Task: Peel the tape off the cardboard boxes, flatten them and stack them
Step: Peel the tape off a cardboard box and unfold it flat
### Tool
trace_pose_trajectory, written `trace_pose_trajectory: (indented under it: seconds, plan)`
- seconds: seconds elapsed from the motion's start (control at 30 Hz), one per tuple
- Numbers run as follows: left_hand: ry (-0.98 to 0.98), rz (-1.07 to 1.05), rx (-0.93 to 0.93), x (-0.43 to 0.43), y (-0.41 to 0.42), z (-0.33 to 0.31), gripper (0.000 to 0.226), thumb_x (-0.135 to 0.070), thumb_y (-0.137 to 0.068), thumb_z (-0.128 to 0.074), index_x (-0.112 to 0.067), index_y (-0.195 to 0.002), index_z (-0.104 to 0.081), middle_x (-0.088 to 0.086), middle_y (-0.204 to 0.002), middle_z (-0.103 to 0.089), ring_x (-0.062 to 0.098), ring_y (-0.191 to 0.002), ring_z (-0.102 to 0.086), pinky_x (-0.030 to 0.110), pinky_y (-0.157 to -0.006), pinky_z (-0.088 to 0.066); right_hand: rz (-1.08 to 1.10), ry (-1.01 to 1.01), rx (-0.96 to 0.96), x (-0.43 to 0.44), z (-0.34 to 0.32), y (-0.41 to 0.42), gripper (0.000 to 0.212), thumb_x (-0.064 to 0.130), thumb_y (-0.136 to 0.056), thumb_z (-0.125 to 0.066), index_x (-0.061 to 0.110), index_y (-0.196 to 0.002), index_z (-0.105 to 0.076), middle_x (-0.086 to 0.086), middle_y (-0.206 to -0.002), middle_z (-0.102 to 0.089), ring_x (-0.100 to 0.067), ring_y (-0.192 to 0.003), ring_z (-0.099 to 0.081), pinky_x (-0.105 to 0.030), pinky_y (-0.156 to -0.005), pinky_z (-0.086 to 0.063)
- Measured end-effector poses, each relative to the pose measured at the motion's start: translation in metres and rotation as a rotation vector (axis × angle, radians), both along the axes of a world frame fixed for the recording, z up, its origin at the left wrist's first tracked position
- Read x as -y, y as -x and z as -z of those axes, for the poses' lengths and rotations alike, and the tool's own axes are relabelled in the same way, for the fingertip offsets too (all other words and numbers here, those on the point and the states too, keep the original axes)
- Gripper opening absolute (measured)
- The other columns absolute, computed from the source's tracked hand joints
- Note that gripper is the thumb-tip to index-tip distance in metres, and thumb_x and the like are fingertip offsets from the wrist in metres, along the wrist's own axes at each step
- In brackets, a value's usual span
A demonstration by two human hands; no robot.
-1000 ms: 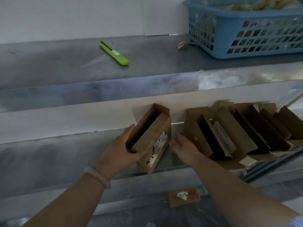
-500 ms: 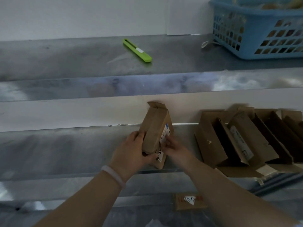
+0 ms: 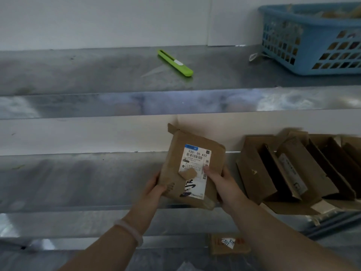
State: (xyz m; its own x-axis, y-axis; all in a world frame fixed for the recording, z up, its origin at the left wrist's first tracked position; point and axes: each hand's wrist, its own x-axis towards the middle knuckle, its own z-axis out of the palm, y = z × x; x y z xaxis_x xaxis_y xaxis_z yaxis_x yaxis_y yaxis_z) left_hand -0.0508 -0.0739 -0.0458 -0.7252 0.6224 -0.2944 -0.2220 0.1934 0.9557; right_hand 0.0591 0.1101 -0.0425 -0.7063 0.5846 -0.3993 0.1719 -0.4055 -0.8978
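Note:
A small brown cardboard box (image 3: 175,151), pressed flat, is held above the lower metal shelf (image 3: 78,180) with its white shipping label facing me. My left hand (image 3: 154,187) grips its lower left edge, thumb on the front. My right hand (image 3: 220,182) grips the right side, thumb pressing on the label. To the right, several flattened boxes (image 3: 297,173) lean in a row against the white wall.
A green utility knife (image 3: 175,63) lies on the upper metal shelf (image 3: 97,71). A blue plastic basket (image 3: 312,40) stands at the upper right. A small cardboard piece (image 3: 228,244) with a white tag lies on the floor below.
The box went from open and on edge to pressed flat, and it now faces me with the label up. Both hands shifted to hold its two sides.

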Motion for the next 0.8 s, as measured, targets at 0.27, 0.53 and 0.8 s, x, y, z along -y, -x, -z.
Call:
trace_pose_trajectory:
  seconds: [0.27,0.53,0.8]
  plan:
    - [0.203,-0.397,-0.507,0.005,0.015,-0.021,0.077,-0.027,-0.085,-0.066,-0.025,-0.148,-0.021,0.002,-0.144,-0.029,0.017,-0.134,-0.031,0.03,-0.105,-0.033,-0.388,-1.187,0.072,-0.013,-0.061,0.018,0.094,0.043,-0.08,-0.073,0.054,-0.147,-0.008,0.015,-0.147,-0.023,-0.009,-0.129,-0.035,-0.031,-0.107,-0.038]
    - [-0.008,-0.046,-0.457,0.004,0.03,-0.042,0.017,-0.032,-0.094,-0.052,-0.042,-0.107,-0.058,-0.02,-0.097,-0.069,-0.005,-0.093,-0.063,0.007,-0.074,-0.046,-0.781,-1.748,0.296,0.0,-0.058,0.054,0.081,0.059,-0.089,-0.05,0.052,-0.147,0.006,0.009,-0.162,0.007,-0.021,-0.149,0.001,-0.048,-0.12,-0.004]
    - [0.034,-0.217,-0.302,0.009,0.04,-0.031,0.013,-0.015,-0.085,-0.068,-0.018,-0.097,-0.068,-0.015,-0.08,-0.067,-0.012,-0.065,-0.063,0.004,-0.057,-0.045,-0.601,-1.79,0.304,0.02,-0.023,0.063,0.073,0.048,-0.08,-0.067,0.039,-0.145,-0.037,-0.005,-0.147,-0.041,-0.033,-0.132,-0.042,-0.049,-0.104,-0.036]
